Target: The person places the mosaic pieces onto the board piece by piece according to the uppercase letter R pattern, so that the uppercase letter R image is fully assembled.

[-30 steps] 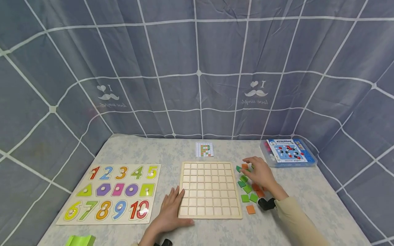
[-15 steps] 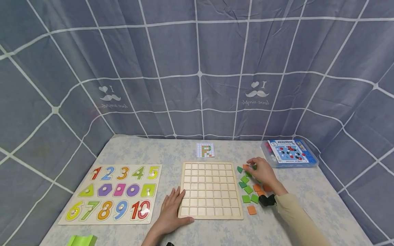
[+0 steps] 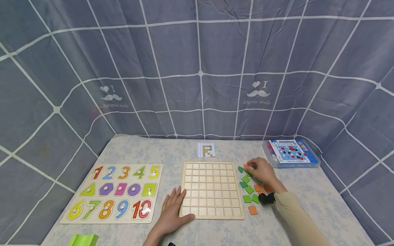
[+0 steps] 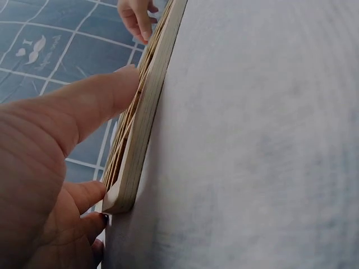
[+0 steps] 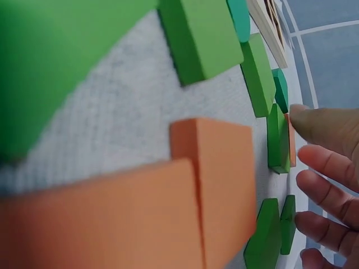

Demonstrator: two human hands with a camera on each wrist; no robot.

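Note:
A square wooden grid board (image 3: 212,189) lies in the middle of the table, its cells bare. My left hand (image 3: 171,212) lies spread at the board's near left corner; the thumb touches the front edge and the fingertips meet the left side, as the left wrist view also shows. To the right of the board, my right hand (image 3: 263,171) reaches down over loose tiles, thumb and index finger pinching an orange square tile (image 3: 247,166). Around it lie green square tiles (image 3: 249,189), dark green rounded tiles (image 3: 241,169) and more orange tiles (image 3: 252,210). The palm hides some of them.
Behind the board lies a small pattern card (image 3: 206,150) with a coloured letter R. A number and shape puzzle (image 3: 112,194) is at left, a green block (image 3: 83,240) at the front left. A plastic case (image 3: 290,153) stands at back right, before a grid-patterned curtain (image 3: 172,68).
My right hand has shifted slightly, its thumb and index finger closing in on the orange tile at the far end of the pile. My left hand has stayed at the board's corner.

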